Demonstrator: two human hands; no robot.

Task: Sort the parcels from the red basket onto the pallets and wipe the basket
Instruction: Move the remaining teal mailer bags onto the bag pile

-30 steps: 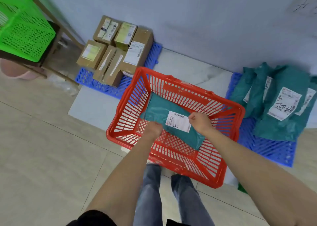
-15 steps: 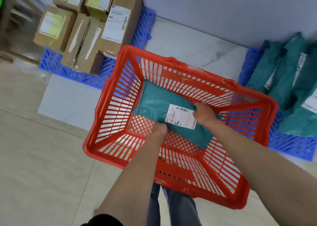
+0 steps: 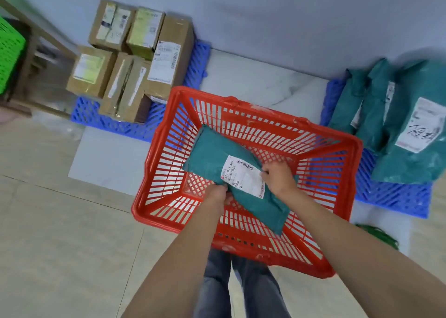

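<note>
While both hands grip the teal bag (image 3: 217, 158) inside the red basket (image 3: 284, 257), nothing else shows in the basket, so this looks like the last parcel. The left hand (image 3: 217, 195) is closed on the bag's near edge at about 7 o'clock, and the right hand (image 3: 277, 176) pinches the far edge at the label (image 3: 243, 176), fingers curled tight over the film. The bag lies slanted across the basket floor, its low end against the near wall. Bags are stacked on the right pallet (image 3: 395, 197) at 2 o'clock; boxes (image 3: 135, 59) fill the left pallet (image 3: 195, 66) at 11 o'clock. The risk, I judge, is the slick, limp film: it could sag and slip from the pinch, or its low corner could snag the basket's slats on the lift and drag the basket along.
</note>
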